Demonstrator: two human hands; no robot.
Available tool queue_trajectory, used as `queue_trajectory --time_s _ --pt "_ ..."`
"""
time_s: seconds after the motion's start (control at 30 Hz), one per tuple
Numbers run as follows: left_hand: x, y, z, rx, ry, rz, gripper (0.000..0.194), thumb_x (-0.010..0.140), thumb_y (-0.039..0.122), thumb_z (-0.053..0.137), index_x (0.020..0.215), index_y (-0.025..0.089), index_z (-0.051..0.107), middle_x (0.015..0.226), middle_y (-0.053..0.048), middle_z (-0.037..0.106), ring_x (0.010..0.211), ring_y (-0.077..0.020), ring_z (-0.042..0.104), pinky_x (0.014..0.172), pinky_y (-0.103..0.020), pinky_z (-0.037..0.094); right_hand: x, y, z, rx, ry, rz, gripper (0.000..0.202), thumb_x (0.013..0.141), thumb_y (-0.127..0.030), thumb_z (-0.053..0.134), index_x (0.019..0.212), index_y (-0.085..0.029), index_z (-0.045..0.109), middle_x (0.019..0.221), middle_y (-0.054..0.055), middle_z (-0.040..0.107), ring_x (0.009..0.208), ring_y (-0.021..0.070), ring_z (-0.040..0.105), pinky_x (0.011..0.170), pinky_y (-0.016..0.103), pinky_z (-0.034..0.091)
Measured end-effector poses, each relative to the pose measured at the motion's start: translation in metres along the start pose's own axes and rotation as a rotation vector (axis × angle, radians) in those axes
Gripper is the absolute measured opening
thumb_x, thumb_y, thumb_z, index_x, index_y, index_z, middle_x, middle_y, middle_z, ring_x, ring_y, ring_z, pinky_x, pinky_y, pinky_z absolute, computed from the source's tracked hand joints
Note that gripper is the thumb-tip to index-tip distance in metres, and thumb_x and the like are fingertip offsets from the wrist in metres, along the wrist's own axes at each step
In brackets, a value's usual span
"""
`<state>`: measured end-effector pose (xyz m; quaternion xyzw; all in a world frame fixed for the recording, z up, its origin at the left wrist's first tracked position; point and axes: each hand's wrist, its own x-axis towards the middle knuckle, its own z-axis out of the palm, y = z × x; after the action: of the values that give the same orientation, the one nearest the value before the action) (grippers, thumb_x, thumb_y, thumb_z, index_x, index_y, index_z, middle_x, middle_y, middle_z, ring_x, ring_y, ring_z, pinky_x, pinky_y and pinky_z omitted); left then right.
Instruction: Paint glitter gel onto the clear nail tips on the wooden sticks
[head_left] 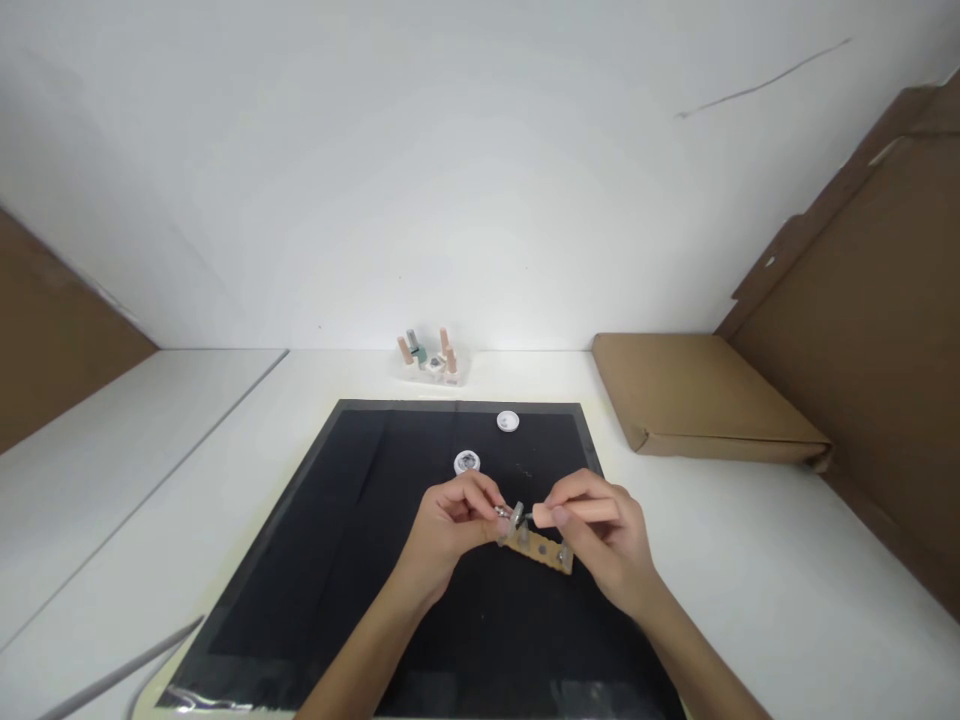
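Note:
My left hand [456, 522] pinches a small silvery stick, with a clear nail tip [516, 517] on its end. My right hand [611, 540] is closed around the peach-coloured cap of a nail polish brush [581, 512]. The brush's dark end points left and is close to the nail tip; I cannot tell whether they touch. Below my fingers lies a yellow, wavy-edged nail stand [551, 553] with grey round spots and another clear tip at its right end. Its left end is partly hidden by my left hand.
Beyond my hands, an opened white jar [466, 461] and a white lid [508, 421] lie on the black mat [360, 560]. A clear tray [411, 376] of nail polish bottles stands by the wall. At right are a flat cardboard box [705, 390] and an upright cardboard panel [870, 330].

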<state>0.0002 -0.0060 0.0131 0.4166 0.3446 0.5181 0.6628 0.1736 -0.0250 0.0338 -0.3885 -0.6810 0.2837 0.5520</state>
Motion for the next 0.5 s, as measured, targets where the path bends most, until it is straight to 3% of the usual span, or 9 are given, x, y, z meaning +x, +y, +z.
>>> queue_trajectory --time_s 0.27,0.5 --pt "-0.0011 -0.0005 -0.0019 0.000 0.001 -0.007 0.019 0.051 0.012 0.085 0.050 0.014 0.066 0.067 0.000 0.060 0.058 -0.0090 0.058 0.056 -0.021 0.049 -0.0006 0.0020 -0.0017 0.012 0.157 0.038 0.020 0.083 -0.020 0.057 0.066 -0.019 0.067 0.066 0.002 0.066 0.053 0.0133 0.061 0.046 0.023 0.047" --pt "-0.0003 0.0012 0.0001 0.015 0.013 -0.013 0.019 0.051 0.011 0.085 0.049 0.013 0.066 0.067 0.000 0.060 0.058 -0.0097 0.058 0.057 -0.022 0.049 -0.0026 -0.0008 -0.0026 0.085 -0.038 -0.005 0.016 0.082 -0.018 0.059 0.066 -0.019 0.064 0.058 -0.001 0.064 0.044 0.0108 0.055 0.041 0.021 0.041"
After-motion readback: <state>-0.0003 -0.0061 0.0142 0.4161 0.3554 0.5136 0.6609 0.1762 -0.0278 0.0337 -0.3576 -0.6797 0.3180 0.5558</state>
